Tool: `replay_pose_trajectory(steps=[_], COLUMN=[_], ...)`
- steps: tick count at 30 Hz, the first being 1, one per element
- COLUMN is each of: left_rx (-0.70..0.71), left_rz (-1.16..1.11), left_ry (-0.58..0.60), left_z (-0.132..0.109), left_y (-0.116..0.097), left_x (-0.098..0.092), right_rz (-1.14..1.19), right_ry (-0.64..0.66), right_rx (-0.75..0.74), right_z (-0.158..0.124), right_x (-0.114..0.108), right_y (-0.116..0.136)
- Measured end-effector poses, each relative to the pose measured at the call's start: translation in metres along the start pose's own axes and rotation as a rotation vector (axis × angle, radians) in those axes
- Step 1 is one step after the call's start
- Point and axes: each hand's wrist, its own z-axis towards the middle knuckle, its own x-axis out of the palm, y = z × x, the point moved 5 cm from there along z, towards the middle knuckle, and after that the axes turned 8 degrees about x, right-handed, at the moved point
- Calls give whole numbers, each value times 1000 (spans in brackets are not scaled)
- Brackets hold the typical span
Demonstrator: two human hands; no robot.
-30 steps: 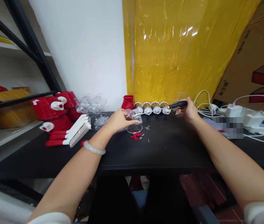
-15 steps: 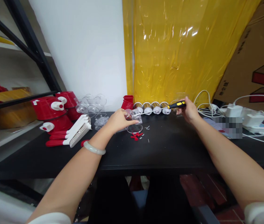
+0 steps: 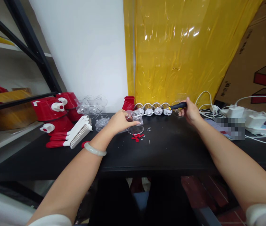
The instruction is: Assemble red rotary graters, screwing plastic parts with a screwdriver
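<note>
My left hand (image 3: pixel 119 121) is closed round a small clear plastic part (image 3: pixel 136 117) held just above the black table (image 3: pixel 165 150). My right hand (image 3: pixel 190 112) grips the black and yellow handle of a screwdriver (image 3: pixel 163 110). Its thin shaft runs left and its tip meets the clear part. Below the part lie a clear disc (image 3: pixel 135 129), small red pieces (image 3: pixel 137 137) and a few loose screws (image 3: pixel 148 128).
Red and white plastic housings (image 3: pixel 52 113) and white ribbed parts (image 3: pixel 79 127) sit at the left, clear cups (image 3: pixel 92 105) behind them. A red part (image 3: pixel 128 103) and several gold spools (image 3: pixel 153 108) line the back. White cables and chargers (image 3: pixel 243 117) lie at the right.
My right hand has shifted its fingers slightly on the screwdriver handle, as if turning it. The left hand and the clear part stay where they were.
</note>
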Motion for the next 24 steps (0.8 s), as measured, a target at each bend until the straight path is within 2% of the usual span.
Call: replay_pose_trajectory(steps=[3,5,9,13,18,24], left_rx=[-13,-25,-27,8,5,18], left_rz=[4,17,34,38,21,33], left_ry=[3,6,13,8,-2,6], left_z=[0,0,0,0,0,0], left_y=[0,0,0,-3,-2,-3], left_x=[0,0,-1,-1,-1,-2], right_rz=[57,72,17,-41,46,5], right_ry=[49,52,13,4,18,18], right_rx=[107,128,94,-4,120,94], right_z=[-2,-3,-3,-2,-3,-5], right_x=[2,3,2,2,4,3], right_y=[-3,-3,-1,4,-1,2])
